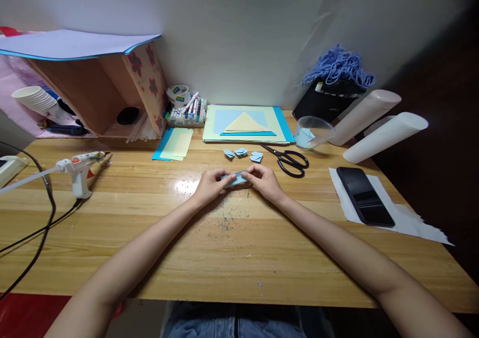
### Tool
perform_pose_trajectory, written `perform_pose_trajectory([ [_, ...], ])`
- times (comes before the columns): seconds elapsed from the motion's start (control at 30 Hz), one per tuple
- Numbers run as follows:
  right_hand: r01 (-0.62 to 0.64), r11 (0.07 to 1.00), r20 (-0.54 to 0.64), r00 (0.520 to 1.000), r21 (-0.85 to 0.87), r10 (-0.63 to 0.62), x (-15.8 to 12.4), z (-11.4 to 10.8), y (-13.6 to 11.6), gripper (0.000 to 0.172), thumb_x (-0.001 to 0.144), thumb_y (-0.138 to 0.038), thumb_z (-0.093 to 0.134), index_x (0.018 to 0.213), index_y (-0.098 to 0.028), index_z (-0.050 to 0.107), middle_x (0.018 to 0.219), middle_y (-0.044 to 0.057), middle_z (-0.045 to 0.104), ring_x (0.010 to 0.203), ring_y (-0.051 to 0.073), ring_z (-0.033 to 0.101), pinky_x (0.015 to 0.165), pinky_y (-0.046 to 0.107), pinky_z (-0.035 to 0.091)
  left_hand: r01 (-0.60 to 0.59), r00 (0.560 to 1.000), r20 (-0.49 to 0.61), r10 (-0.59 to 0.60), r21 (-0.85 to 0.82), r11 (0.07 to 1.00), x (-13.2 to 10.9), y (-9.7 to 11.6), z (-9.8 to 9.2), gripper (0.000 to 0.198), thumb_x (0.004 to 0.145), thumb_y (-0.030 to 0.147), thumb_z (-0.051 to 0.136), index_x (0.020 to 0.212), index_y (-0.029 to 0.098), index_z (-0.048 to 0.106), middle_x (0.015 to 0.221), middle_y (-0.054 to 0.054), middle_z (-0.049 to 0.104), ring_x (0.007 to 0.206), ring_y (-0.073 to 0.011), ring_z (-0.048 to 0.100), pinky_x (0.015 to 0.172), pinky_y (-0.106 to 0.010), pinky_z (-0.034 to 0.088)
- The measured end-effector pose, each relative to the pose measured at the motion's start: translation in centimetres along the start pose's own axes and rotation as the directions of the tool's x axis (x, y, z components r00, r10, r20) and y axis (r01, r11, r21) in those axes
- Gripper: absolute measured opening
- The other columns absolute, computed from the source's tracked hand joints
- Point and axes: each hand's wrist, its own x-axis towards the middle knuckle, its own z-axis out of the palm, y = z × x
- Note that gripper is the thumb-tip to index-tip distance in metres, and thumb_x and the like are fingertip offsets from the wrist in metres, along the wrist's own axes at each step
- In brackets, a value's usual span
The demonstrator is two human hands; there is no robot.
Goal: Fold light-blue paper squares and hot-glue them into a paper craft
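Note:
Between my two hands, just over the wooden table (160,248), is a small strip of light blue paper (238,179). My left hand (212,184) pinches its left end with the thumb on top. The right end is gripped by my right hand (266,182), its thumb also on top. Several small folded blue paper pieces (241,152) lie just beyond my fingers. Black-handled scissors (292,161) rest to the right of them, blades pointing left. Blue and yellow sheets of paper (209,123) are stacked by the wall, with folded triangles on top.
At the left are a hot glue gun (80,170) with a black cord and a cardboard box (145,78). Markers (190,108) stand at the back. On the right are a clear bowl (314,128), white rolls (385,136), a phone (364,195) and a black bag with blue yarn (339,68).

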Motion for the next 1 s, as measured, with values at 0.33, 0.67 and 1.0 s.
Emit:
perform_pose_trajectory([
  [0.33,-0.008,1.0,-0.001,1.0,0.004,0.008,0.07,-0.08,0.35,0.028,0.067,-0.042,0.069,0.066,-0.017,0.057,0.062,-0.001,0.056,0.056,0.011,0.049,0.054,0.025,0.042,-0.001,1.0,-0.016,0.001,0.012,1.0,0.02,-0.08,0.05,0.036,0.076,0.046,0.056,0.076,0.012,0.066,0.064,-0.003,0.06,0.055,-0.0102,0.049,0.052,-0.022,0.037],
  [0.67,-0.026,0.999,0.002,1.0,0.018,0.026,0.0,-0.04,0.03,0.028,0.066,-0.041,0.07,0.064,-0.017,0.056,0.061,-0.002,0.056,0.054,0.011,0.049,0.054,0.025,0.041,0.004,1.0,-0.018,-0.004,0.016,1.0,0.04,0.01,0.05,0.034,0.076,0.045,0.056,0.073,0.012,0.066,0.064,-0.003,0.061,0.057,-0.0106,0.051,0.052,-0.022,0.037],
  [1.0,-0.017,1.0,-0.017,1.0,0.019,0.018,-0.11,-0.04,-0.09,0.026,0.066,-0.041,0.069,0.07,-0.016,0.06,0.067,0.001,0.059,0.058,0.012,0.052,0.053,0.024,0.043,-0.003,1.0,-0.008,0.003,0.013,1.0,-0.01,0.18,0.03,0.032,0.077,0.042,0.056,0.075,0.012,0.067,0.068,-0.004,0.063,0.061,-0.012,0.053,0.056,-0.023,0.039],
])
